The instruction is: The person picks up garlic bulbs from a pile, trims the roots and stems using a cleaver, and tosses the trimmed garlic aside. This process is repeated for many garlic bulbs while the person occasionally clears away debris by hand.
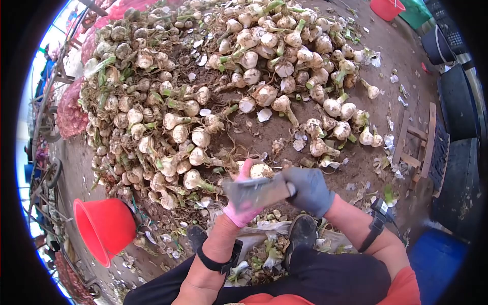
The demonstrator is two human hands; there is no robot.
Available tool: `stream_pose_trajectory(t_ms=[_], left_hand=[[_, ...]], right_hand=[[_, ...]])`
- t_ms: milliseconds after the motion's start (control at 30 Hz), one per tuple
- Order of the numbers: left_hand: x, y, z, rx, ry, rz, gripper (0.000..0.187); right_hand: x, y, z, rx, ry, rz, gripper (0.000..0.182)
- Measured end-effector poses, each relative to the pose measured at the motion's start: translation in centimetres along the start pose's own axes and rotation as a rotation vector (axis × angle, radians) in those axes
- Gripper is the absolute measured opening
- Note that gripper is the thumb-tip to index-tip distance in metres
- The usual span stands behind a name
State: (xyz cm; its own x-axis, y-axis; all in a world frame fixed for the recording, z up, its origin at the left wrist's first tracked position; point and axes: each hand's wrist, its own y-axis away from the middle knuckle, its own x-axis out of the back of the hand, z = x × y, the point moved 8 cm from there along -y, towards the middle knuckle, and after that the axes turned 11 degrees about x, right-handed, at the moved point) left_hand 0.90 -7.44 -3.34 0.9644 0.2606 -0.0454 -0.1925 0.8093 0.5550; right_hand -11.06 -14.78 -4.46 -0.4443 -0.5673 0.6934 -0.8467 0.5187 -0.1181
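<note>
From the head camera, looking down over the person's knees, the left hand wears a pink glove and its fingers are wrapped around a garlic bulb, which shows pale and round just above the glove, near the middle of the view. The right hand wears a grey glove and its fingers are closed on the handle of a broad blade, which lies flat across the pink glove and just below the bulb, pointing left. Both wrists carry dark straps, and the right one has a small black device on it. Beyond the hands, on the far side, a large heap of garlic with stalks and roots spreads over the dirt ground, thickest at the left and far middle, thinning out towards the right. Loose white skins lie scattered around its edge. At the near left, a red bucket lies tipped on its side with its mouth turned towards the left. Between the person's two dark shoes, close under the hands, lies a small pile of trimmings, stalks and skins together. On the right, a wooden frame rests on the ground beside dark containers, and a second red bucket sits at the far right edge.
</note>
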Motion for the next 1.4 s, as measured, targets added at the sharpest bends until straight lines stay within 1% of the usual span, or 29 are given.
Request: stream_pose_trajectory(t_ms=[33, 67, 133, 167, 200, 233, 267, 300, 333, 400, 467, 533, 567, 600, 667, 733, 800, 833, 867, 1000, 1067, 1100, 1133, 1167, 1200, 1267, 1300, 1367, 1400], left_hand=[[-0.6, 0.2, -0.5, 0.175, 0.135, -0.032, 0.047], [-2.1, 1.5, 0.4, 0.077, 0.183, -0.031, 0.046], [-3.0, 1.5, 2.2, -0.014, 0.178, -0.083, 0.045], [-2.0, 0.6, 1.6, 0.059, 0.247, -0.038, 0.042], [-1.2, -0.4, 0.9, 0.073, 0.298, -0.038, 0.041], [-0.5, -1.4, 0.3, 0.102, 0.228, -0.018, 0.041], [0.0, -2.0, -0.6, 0.148, 0.149, 0.001, 0.042], [0.6, -2.7, -0.3, 0.067, 0.051, 0.059, 0.044], [0.7, -3.3, -0.7, 0.056, 0.047, 0.055, 0.044], [2.1, -3.7, -1.0, 0.004, 0.100, 0.179, 0.044], [3.4, -3.6, -2.2, 0.054, 0.376, 0.295, 0.039], [3.5, -3.7, -4.0, 0.045, 0.837, 0.180, 0.034], [4.4, -6.1, -9.6, -0.081, 0.900, 0.157, 0.028], [3.9, -5.2, -7.8, -0.082, 0.901, 0.158, 0.028], [1.2, -2.8, -4.7, 0.304, 0.893, 0.143, 0.025], [1.5, -2.9, -4.7, 0.289, 0.902, 0.135, 0.027], [1.2, -3.1, -6.5, 0.448, 1.006, 0.067, 0.021], [1.7, -3.1, -6.1, 0.329, 0.913, 0.087, 0.024], [1.7, -3.1, -6.4, 0.328, 0.914, 0.086, 0.024], [-0.9, -3.2, -7.2, 0.410, 1.468, -0.184, 0.019], [-1.4, -3.3, -6.9, 0.418, 1.735, -0.330, 0.019], [-1.5, -3.3, -5.8, 0.334, 1.701, -0.500, 0.023], [-1.2, -4.2, -5.6, 0.313, 1.690, -0.498, 0.023], [-0.4, -5.5, -3.5, 0.055, 1.510, -0.454, 0.027], [0.6, -6.1, -1.5, -0.182, 1.324, -0.400, 0.032], [-0.1, -5.2, 4.9, 0.022, 0.939, -0.179, 0.045], [0.4, -5.3, 7.2, -0.126, 0.684, -0.231, 0.054], [5.3, -7.8, 6.3, -0.234, 0.172, 0.131, 0.052], [8.8, -8.5, 5.0, -0.160, -0.147, 0.413, 0.050]], right_hand=[[0.0, 0.3, 2.4, -0.062, 0.043, 0.035, 0.021], [0.2, 0.4, 6.5, -0.245, 0.067, -0.054, 0.023], [0.9, 2.7, 8.6, -0.336, 0.157, 0.024, 0.021], [0.4, 3.5, 8.0, -0.335, 0.161, 0.017, 0.021], [1.1, 2.9, 6.1, -0.297, 0.019, 0.120, 0.020], [1.2, 2.8, 4.9, -0.265, -0.141, 0.210, 0.018], [0.5, 3.5, 4.7, -0.278, -0.158, 0.203, 0.018], [0.2, 3.5, 4.9, -0.311, -0.180, 0.185, 0.019], [0.4, 3.2, 5.3, -0.334, -0.191, 0.166, 0.020], [1.1, 2.9, 4.1, -0.317, -0.213, 0.186, 0.020], [0.6, 3.1, 3.0, -0.318, -0.242, 0.198, 0.021], [0.7, 2.6, 0.8, -0.110, -0.295, 0.277, 0.022], [0.6, 2.5, 0.0, -0.026, -0.194, 0.254, 0.023], [0.7, 2.3, -0.4, -0.025, -0.194, 0.253, 0.023], [0.3, 1.6, -1.5, 0.020, -0.219, 0.144, 0.027], [0.1, 1.5, -1.7, 0.021, -0.212, 0.120, 0.027], [-0.3, 1.6, -1.7, 0.024, -0.201, 0.093, 0.027], [-0.4, 1.7, -1.5, 0.026, -0.183, 0.111, 0.026], [-0.4, 1.7, -1.4, 0.029, -0.164, 0.129, 0.026], [-0.8, 1.3, 0.3, 0.013, -0.138, 0.169, 0.027], [-0.7, 1.7, 4.3, -0.121, -0.108, 0.264, 0.027], [-0.1, 1.9, 5.1, -0.097, -0.111, 0.267, 0.027], [-0.4, 3.0, 7.6, -0.309, -0.150, 0.221, 0.025], [-1.2, 4.1, 9.2, -0.525, -0.188, 0.164, 0.023], [-1.8, 4.2, 9.0, -0.517, -0.191, 0.154, 0.023], [-1.8, 4.0, 8.2, -0.414, -0.230, 0.220, 0.013], [-2.0, 4.2, 7.9, -0.417, -0.236, 0.217, 0.013], [-1.9, 4.2, 8.2, -0.477, -0.319, 0.189, 0.015], [-1.9, 4.0, 8.5, -0.503, -0.360, 0.177, 0.016]])
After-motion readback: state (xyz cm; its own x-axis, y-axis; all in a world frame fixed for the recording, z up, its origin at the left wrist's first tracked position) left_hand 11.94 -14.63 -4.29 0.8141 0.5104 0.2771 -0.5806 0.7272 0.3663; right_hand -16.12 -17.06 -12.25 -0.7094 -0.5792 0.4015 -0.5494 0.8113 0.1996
